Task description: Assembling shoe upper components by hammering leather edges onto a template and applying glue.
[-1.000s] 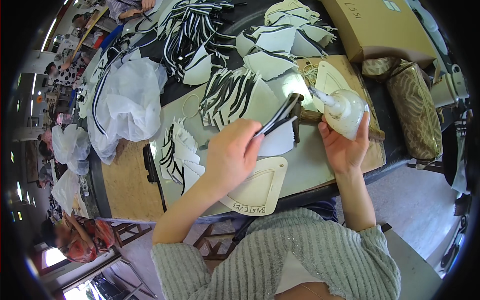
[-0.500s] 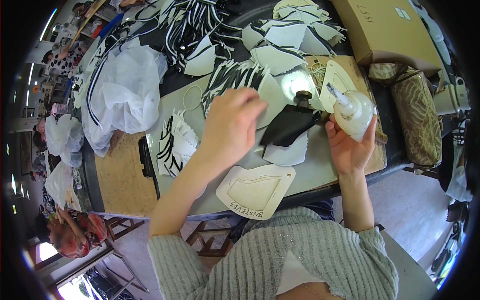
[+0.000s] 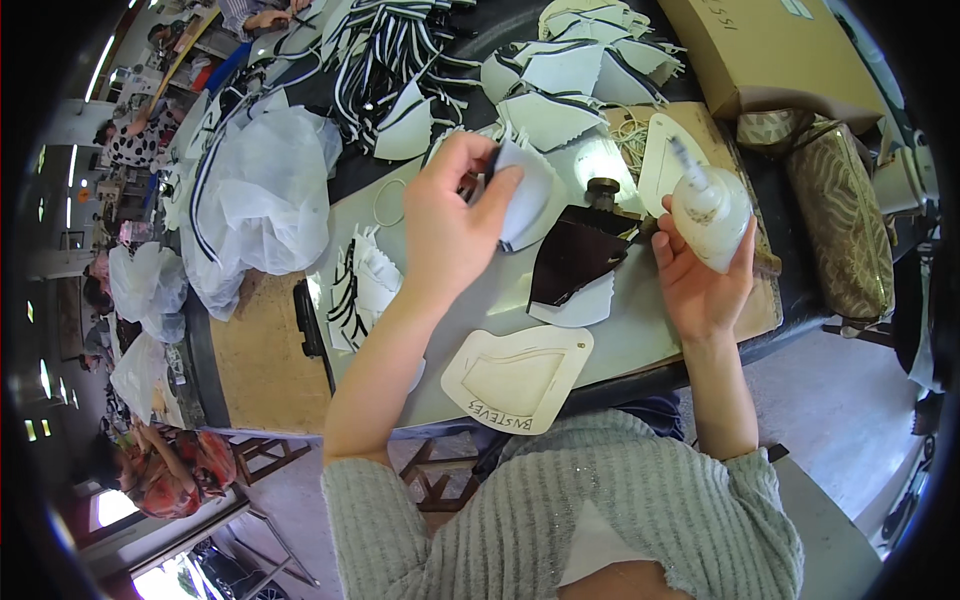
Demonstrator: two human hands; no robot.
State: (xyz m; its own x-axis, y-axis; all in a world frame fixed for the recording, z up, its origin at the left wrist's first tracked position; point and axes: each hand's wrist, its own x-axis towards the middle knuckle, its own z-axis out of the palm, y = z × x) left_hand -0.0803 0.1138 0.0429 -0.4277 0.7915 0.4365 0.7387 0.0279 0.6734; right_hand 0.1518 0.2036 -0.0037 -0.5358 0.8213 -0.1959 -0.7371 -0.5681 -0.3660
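Observation:
My left hand pinches a white fabric piece with a dark edge, lifted over the pile at the middle of the table. Resting in the fingers and palm of my right hand is a white squeeze bottle, its narrow, dark-stained nozzle pointing up and away. Between my hands lies a glossy black piece over a white piece. Just beyond it stands a small round dark metal weight. Nearer me is a cream card template with a cut outline.
White pieces with black strips lie at left, beside a clear plastic bag. Black-and-white strips and more white pieces cover the far side. A cardboard box and a patterned pouch are at right. Other people sit far left.
My left hand has taken hold of a white piece from the pile and raised it. The bottle in my right hand has tipped slightly more upright. The view has shifted a little.

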